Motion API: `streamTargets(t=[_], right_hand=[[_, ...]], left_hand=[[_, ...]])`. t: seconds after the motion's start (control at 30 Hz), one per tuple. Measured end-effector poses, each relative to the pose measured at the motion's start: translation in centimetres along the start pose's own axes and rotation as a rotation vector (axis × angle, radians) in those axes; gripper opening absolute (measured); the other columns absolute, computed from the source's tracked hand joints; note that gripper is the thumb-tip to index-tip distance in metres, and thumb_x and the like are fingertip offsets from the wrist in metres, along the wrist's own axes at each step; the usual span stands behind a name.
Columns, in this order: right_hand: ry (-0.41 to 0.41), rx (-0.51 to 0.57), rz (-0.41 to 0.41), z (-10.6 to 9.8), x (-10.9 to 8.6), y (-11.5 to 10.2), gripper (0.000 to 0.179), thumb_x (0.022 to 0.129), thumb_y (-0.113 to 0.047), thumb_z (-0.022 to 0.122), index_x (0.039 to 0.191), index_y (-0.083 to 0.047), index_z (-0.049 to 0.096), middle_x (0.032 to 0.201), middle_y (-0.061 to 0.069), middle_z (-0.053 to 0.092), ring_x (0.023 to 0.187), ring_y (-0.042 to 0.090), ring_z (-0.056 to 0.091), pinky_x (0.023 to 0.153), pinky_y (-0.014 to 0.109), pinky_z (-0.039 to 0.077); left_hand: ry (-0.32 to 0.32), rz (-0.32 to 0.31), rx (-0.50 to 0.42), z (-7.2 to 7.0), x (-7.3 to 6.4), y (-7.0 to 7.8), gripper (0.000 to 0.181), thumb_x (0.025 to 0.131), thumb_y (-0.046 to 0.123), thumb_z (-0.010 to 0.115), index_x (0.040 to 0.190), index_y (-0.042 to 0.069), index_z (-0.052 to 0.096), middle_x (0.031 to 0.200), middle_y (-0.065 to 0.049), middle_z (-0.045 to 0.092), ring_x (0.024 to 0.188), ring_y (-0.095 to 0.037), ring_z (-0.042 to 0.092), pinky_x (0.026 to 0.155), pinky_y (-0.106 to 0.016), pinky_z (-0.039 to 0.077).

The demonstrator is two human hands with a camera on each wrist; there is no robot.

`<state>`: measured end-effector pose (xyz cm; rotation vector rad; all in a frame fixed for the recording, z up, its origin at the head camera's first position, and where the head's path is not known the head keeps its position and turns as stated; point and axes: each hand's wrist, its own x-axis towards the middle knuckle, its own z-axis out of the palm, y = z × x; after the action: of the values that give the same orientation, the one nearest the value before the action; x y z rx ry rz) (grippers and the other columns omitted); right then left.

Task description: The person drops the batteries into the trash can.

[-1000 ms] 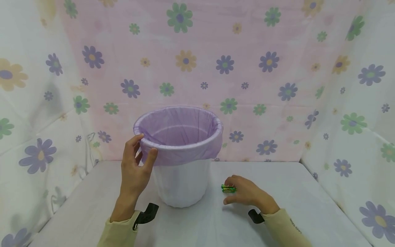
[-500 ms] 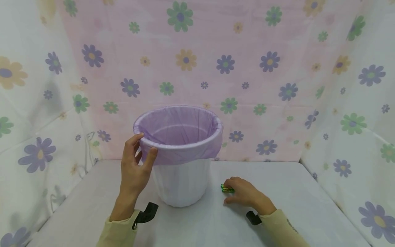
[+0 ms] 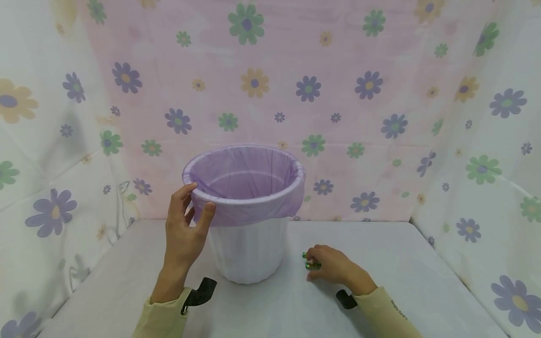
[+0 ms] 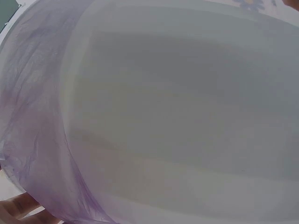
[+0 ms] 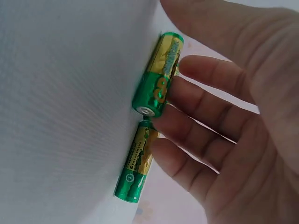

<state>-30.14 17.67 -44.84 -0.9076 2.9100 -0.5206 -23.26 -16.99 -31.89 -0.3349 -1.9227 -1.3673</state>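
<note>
A white trash can (image 3: 249,251) stands on the table, lined with a thin purple trash bag (image 3: 253,214) folded over its rim. My left hand (image 3: 182,241) holds it at the left of the rim, thumb at the front and fingers round the side. To the right of the can, my right hand (image 3: 336,268) reaches down over green-and-gold batteries. In the right wrist view, its fingertips touch one battery (image 5: 159,74), while the thumb stays apart from it. A second battery (image 5: 135,163) lies in line beyond, close to the other fingers. Whether more batteries are hidden cannot be told.
White cloth covers the table (image 3: 372,239). A pink flowered curtain (image 3: 211,103) hangs behind, and white flowered side curtains (image 3: 520,188) close in both sides. Dark wrist camera mounts (image 3: 202,292) sit at the cuffs.
The batteries lay close together under the right hand; now a gap shows between them, one drawn nearer the thumb. The right hand shifted slightly toward me. The left hand and trash can stayed put.
</note>
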Motion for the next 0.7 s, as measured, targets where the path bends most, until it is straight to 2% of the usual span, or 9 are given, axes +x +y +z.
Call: streamTargets(t=[0.17,0.3,0.7], right_hand=[[-0.109,0.184,-0.006,-0.05,-0.11,-0.16,0.021,0.077,-0.025,0.080,0.088,-0.018,0.064,0.077,-0.008,0.054,0.070,0.007,0.048,0.063,0.026,0.043],[-0.170,0.279,-0.025,0.00,-0.38,-0.45,0.022,0.076,-0.021,0.081,0.088,-0.018,0.063,0.076,-0.008,0.055,0.068,0.006,0.050,0.061,0.024,0.045],[-0.172,0.242,-0.002,0.00,-0.68,-0.84,0.020,0.077,-0.023,0.080,0.085,-0.023,0.062,0.076,-0.010,0.055,0.068,0.006,0.050,0.061,0.024,0.045]], left_hand=[[0.002,0.009,-0.009,-0.03,0.00,-0.07,0.052,0.089,0.015,0.066,0.136,0.017,0.045,0.141,-0.003,0.042,0.133,-0.029,0.039,0.102,-0.055,0.038],[0.000,0.010,-0.004,-0.01,0.01,-0.16,0.052,0.089,0.015,0.066,0.136,0.018,0.045,0.140,-0.004,0.042,0.133,-0.029,0.039,0.102,-0.055,0.038],[0.004,0.007,0.010,-0.02,-0.02,-0.34,0.051,0.089,0.017,0.066,0.136,0.018,0.045,0.140,-0.005,0.042,0.133,-0.030,0.040,0.102,-0.056,0.038]])
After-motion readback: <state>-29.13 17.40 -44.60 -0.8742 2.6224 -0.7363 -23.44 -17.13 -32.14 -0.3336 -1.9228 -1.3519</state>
